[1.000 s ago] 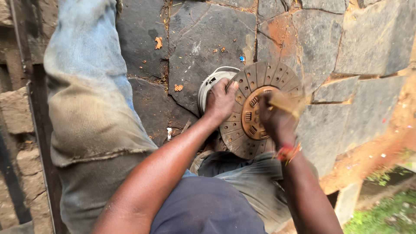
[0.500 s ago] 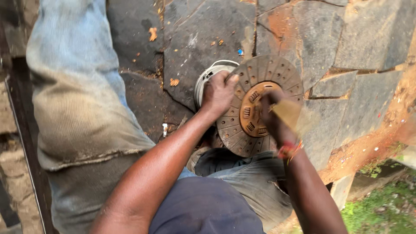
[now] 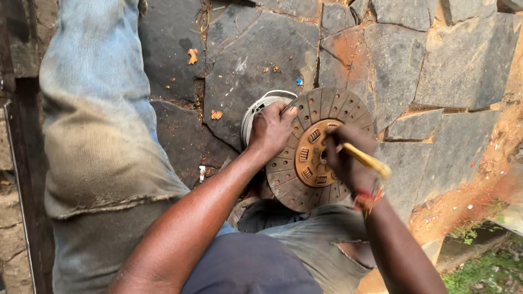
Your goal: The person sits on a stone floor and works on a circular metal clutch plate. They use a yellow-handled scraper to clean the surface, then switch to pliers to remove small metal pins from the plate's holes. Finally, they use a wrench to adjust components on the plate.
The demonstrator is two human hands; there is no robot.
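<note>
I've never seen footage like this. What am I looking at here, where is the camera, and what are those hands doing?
The camera sits on a person's head and looks straight down, so you see their own two arms and legs in worn trousers. There is no machine. The left hand steadies a round metal disc by its rim; the disc has a slotted grey ring and a rusty orange centre. The right hand holds a tool with a yellow handle at that centre; its working end is hidden. Behind the disc lies a white round container on the stone paving.
</note>
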